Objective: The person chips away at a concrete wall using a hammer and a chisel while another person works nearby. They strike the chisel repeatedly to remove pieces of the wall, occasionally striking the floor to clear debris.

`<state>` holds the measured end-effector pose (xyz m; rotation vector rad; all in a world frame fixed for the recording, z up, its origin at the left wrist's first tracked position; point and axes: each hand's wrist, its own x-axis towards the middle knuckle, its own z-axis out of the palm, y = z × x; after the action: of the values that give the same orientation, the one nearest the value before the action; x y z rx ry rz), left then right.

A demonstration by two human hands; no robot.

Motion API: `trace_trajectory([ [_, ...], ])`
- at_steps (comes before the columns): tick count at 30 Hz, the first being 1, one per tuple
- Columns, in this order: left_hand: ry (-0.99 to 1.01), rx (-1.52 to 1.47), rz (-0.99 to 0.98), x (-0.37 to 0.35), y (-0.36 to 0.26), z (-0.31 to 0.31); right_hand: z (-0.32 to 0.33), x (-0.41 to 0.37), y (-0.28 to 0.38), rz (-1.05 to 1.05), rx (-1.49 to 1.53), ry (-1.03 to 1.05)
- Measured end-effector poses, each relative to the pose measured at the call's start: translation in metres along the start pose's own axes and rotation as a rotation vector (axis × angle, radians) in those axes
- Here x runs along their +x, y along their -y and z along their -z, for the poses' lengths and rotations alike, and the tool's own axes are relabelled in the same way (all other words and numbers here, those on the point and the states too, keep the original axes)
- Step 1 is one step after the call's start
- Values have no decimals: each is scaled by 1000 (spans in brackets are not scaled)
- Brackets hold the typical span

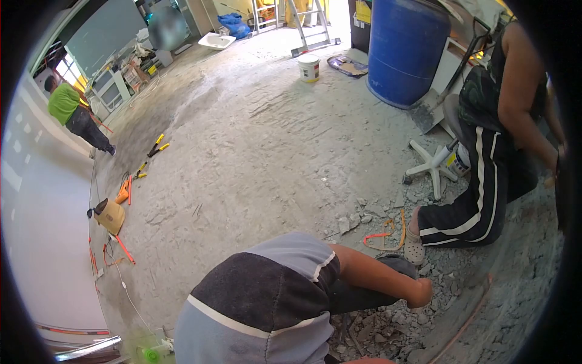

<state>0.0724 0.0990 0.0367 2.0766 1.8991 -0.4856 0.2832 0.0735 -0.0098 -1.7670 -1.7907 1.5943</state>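
My left hand [421,293] is at the lower right, its fingers curled down over the rubble [388,327]. What it grips, if anything, is hidden. My left arm reaches there from a grey and black short-sleeved shirt [260,291]. Beneath that arm lies a dark shape [364,292], perhaps my trouser leg. A strip of my other arm shows at the bottom edge, with its hand outside the frame. An orange strap [403,230] lies beyond the rubble.
A person [485,182] in dark striped trousers kneels at the right, near a white chair base [431,168], a shovel [427,112] and a blue barrel [406,51]. Another person [79,112] stands far left. Tools [124,191], a white bucket [308,68] and a ladder [308,24] are further off.
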Motion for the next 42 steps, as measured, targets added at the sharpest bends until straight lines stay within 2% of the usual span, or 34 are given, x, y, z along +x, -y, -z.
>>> trace_trajectory([
  [18,-52,-31,1,17,2,-14,19,-13,-13,0,28,-45],
  [22,64,-57,84,49,10,-49,62,-43,-45,-20,108,-159],
  [24,-225,-36,-114,39,16,-59,77,-86,-69,-46,156,-301],
  [25,-462,-283,-118,51,25,-83,75,-109,-69,-56,177,-357],
  [26,-618,-233,-122,18,24,-53,74,-128,-73,-56,199,-436],
  [27,-212,-527,-45,10,24,-20,72,-161,-27,-150,290,-456],
  [28,-465,-643,-193,-3,16,-4,71,-186,-12,-134,418,-463],
  [29,-629,-622,-189,-10,9,11,78,-199,0,-76,524,-434],
  [30,-600,-591,-262,-12,0,45,95,-213,5,-84,574,-541],
  [31,-561,-555,-299,-22,-8,76,103,-229,9,26,546,-575],
  [32,-610,-546,-397,-34,-23,113,109,-242,16,137,500,-584],
  [35,-837,-568,-603,-50,-64,219,160,-283,53,349,428,-839],
  [37,-880,-736,-807,-77,-93,293,184,-312,90,497,427,-986],
  [39,-1064,-862,-955,-83,-119,345,208,-338,126,584,332,-1107],
  [42,-1097,-992,-1006,-100,-149,406,223,-366,175,717,162,-1281],
])
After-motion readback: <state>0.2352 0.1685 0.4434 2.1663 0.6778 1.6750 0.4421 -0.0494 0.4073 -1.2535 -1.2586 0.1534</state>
